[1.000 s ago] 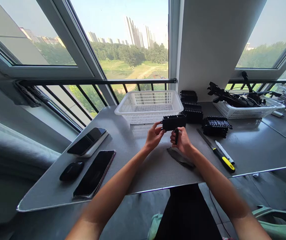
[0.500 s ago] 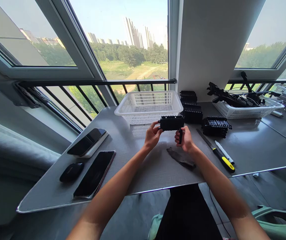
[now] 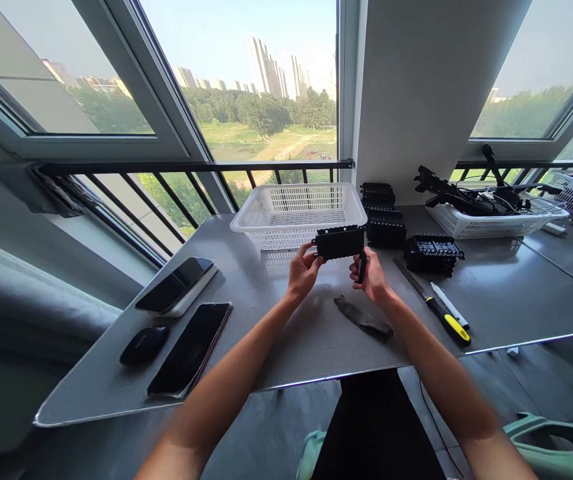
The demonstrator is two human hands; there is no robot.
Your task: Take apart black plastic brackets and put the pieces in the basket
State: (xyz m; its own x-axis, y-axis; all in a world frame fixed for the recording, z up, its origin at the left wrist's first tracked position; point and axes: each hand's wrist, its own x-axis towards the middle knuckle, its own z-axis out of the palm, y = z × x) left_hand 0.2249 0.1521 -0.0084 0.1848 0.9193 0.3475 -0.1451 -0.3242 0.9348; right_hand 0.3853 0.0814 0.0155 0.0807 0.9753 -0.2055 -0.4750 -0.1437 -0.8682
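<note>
My left hand (image 3: pixel 304 270) is closed on the left end of a black rectangular plastic part (image 3: pixel 339 243) with toothed edges, held up above the table before the white basket. My right hand (image 3: pixel 369 277) is closed round a small black slim object (image 3: pixel 361 265), its kind hard to make out, near the part's lower right corner. Whether the two touch I cannot tell. Below the hands a dark crumpled cloth (image 3: pixel 363 318) lies on the table. Similar black toothed parts (image 3: pixel 385 227) stand stacked behind my right hand, with another stack (image 3: pixel 432 253) further right.
A white plastic basket (image 3: pixel 299 237) stands at the back by the window railing. To the right lie a yellow-black handled knife (image 3: pixel 449 321) and a white marker (image 3: pixel 449 303). Phones (image 3: pixel 189 350) and a black case (image 3: pixel 143 345) lie left. Another basket (image 3: pixel 496 225) holds black parts and cables.
The black part has shifted slightly left and tilted, its right end now higher. The small object in my right hand has turned a little, showing more of its face.
</note>
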